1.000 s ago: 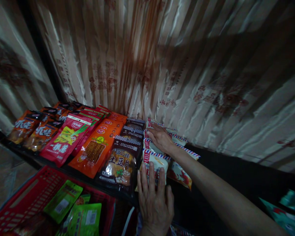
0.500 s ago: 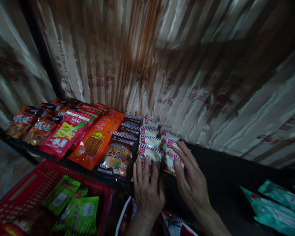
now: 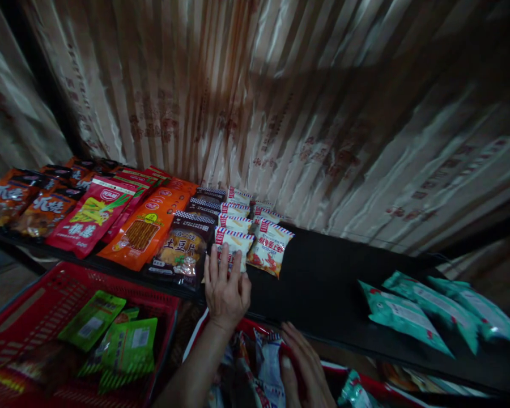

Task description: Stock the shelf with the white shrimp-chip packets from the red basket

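Observation:
My left hand point(image 3: 225, 289) lies flat, fingers stretched out, on the front white snack packet with red-and-blue edging point(image 3: 233, 241) at the front of the black shelf point(image 3: 323, 277). Several more of these packets point(image 3: 270, 249) are lined up behind and beside it. My right hand point(image 3: 304, 368) is down below the shelf edge, fingers together, resting on white packets point(image 3: 266, 362) inside a red basket point(image 3: 365, 382); whether it grips one I cannot make out.
Left of my hand lie rows of dark potato-chip bags point(image 3: 181, 249), orange bags point(image 3: 142, 232) and red bags point(image 3: 87, 212). Teal packets point(image 3: 402, 314) lie on the shelf's right. A second red basket point(image 3: 38, 311) with green packets point(image 3: 130, 351) sits lower left. Striped curtain behind.
My right hand left the packets on the shelf and dropped down into the basket below. The left hand stayed on the front packet. The view swung right, showing the teal packets.

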Action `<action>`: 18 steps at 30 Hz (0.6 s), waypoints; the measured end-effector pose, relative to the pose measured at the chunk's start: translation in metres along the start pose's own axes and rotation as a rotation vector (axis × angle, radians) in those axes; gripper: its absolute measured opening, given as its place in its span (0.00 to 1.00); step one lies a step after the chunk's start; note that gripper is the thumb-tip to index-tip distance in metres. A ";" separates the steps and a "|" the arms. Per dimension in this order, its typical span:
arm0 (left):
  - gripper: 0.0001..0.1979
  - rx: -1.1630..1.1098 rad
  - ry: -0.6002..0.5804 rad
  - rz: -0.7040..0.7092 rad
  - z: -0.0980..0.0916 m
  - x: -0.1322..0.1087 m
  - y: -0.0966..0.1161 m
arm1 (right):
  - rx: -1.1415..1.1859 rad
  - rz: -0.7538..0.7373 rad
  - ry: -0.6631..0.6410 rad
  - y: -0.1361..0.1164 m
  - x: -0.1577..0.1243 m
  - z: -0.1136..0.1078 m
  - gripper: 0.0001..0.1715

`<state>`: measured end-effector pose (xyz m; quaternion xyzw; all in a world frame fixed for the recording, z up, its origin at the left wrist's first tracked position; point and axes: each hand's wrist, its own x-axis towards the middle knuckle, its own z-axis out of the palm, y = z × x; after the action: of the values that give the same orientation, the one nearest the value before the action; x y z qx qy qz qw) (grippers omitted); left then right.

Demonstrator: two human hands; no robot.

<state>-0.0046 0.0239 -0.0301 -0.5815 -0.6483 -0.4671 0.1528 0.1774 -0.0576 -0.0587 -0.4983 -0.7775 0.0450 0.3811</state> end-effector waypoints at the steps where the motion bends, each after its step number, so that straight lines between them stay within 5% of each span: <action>1: 0.23 0.004 -0.003 0.007 0.000 -0.001 0.000 | -0.002 -0.017 -0.033 0.000 -0.001 -0.001 0.21; 11: 0.23 0.031 0.014 0.116 0.001 -0.006 -0.005 | 0.065 0.249 -0.102 0.019 -0.001 -0.029 0.16; 15: 0.19 -0.046 0.057 0.243 -0.020 -0.009 0.018 | 0.103 0.281 -0.091 0.025 -0.002 -0.051 0.15; 18: 0.16 -0.277 -0.071 0.398 -0.045 -0.027 0.043 | 0.072 0.315 -0.176 0.030 -0.007 -0.062 0.16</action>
<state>0.0263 -0.0328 -0.0085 -0.7292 -0.4557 -0.4915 0.1380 0.2404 -0.0678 -0.0321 -0.5941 -0.7181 0.1753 0.3174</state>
